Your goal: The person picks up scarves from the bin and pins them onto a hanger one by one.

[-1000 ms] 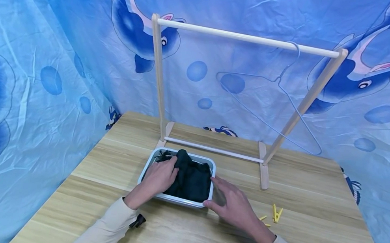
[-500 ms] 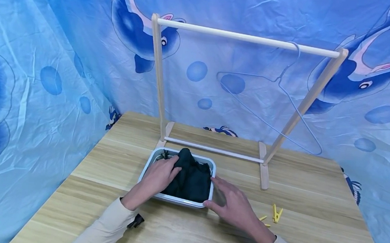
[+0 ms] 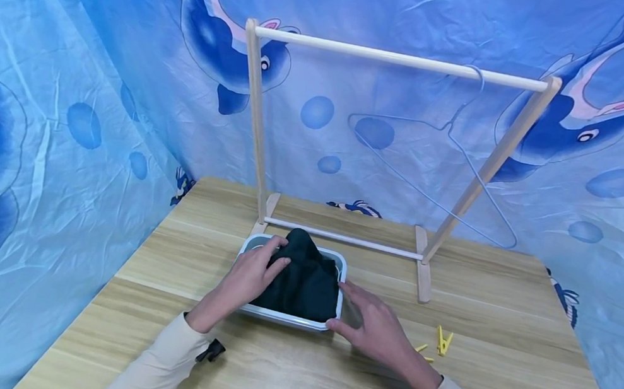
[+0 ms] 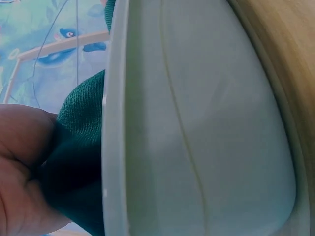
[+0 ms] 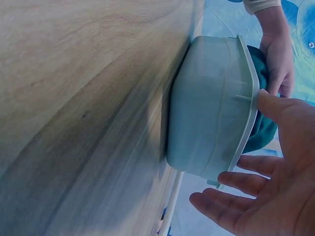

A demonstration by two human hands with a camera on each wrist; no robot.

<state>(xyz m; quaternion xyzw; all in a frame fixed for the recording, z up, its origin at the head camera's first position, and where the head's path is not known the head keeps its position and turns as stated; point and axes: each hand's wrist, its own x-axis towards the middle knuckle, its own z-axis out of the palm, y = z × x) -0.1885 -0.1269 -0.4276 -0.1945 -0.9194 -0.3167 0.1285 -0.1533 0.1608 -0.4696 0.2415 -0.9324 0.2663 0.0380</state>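
Observation:
A dark green cloth lies bunched in a pale blue-grey plastic basin, with a raised peak near the back rim. My left hand is over the basin's left side and pinches the cloth. Close up in the left wrist view, that hand bunches the ribbed cloth just above the rim; part of its fingers is hidden. At the basin's right end my right hand touches the rim with thumb and fingertips. Its fingers are spread and extended in the right wrist view.
Behind the basin stands a wooden rack, with a thin blue hanger hooked on its top bar. Yellow clothes pegs lie on the wooden table beside my right forearm. A blue printed curtain surrounds the table.
My left hand has shifted slightly left and back toward me. The cloth's peak has risen above the back rim, and the dark fringe at its left is now covered. My right hand stays put.

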